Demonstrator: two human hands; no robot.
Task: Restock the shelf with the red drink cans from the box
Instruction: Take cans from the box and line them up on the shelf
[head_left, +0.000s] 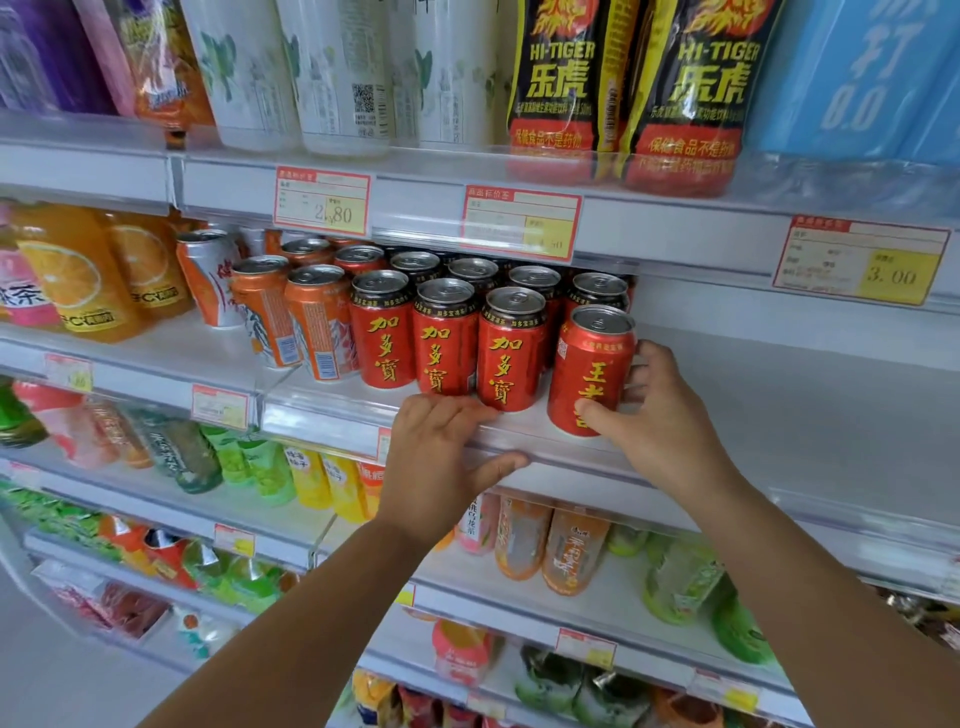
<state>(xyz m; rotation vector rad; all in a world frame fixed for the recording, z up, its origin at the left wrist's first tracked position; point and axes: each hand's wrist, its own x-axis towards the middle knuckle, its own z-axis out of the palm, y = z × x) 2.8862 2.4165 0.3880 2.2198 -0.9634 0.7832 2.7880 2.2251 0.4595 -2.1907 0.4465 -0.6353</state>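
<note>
A red drink can (589, 358) with yellow characters stands upright at the front of the middle shelf (727, 415), just right of several rows of red cans (447, 332). My right hand (649, 415) grips this can, thumb across its lower front and fingers round its right side. My left hand (441, 462) rests on the shelf's front rail below the red cans, fingers over the lip and thumb along the rail's face. The box is out of view.
Orange cans (306, 317) and orange juice bottles (78, 275) stand left of the red cans. To the right of the held can the shelf is bare. Bottles fill the shelf above (571, 78) and the shelves below (550, 545). Price tags (519, 221) hang on the rails.
</note>
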